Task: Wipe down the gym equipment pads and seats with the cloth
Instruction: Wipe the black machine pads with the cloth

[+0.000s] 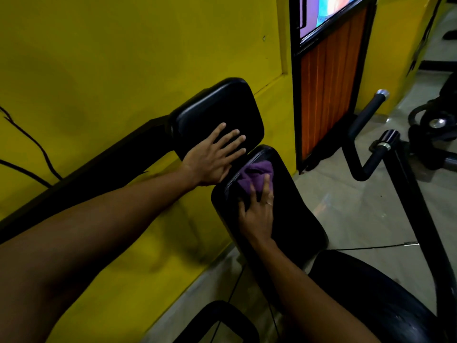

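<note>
While the wipe is under way, I read it left to right. Yellow wall (99, 70) far left, with a black frame arm (111, 164) running up along it to the upper pad (217, 105). Left hand (210, 159) lies flat on that pad, grip wide, fingers straight and spread, holding nothing. My read: it braces the pad so it doesn't swing while the other hand scrubs.

Just right and below, the purple cloth (254, 173) sits bunched at the far end of the lower pad (299, 219), close to the gap between the two pads. Right hand (257, 214) is on it, fingers laid fairly flat over the bunch, pressing it onto the surface rather than pinching. Grip is wide there too, which suits a push stroke.

Near part of the lower pad shows bare; can't tell if it's wiped. The seat (371, 293) at bottom right looks next in line. Further right, handle bars (366, 134) sit well apart from both hands.
</note>
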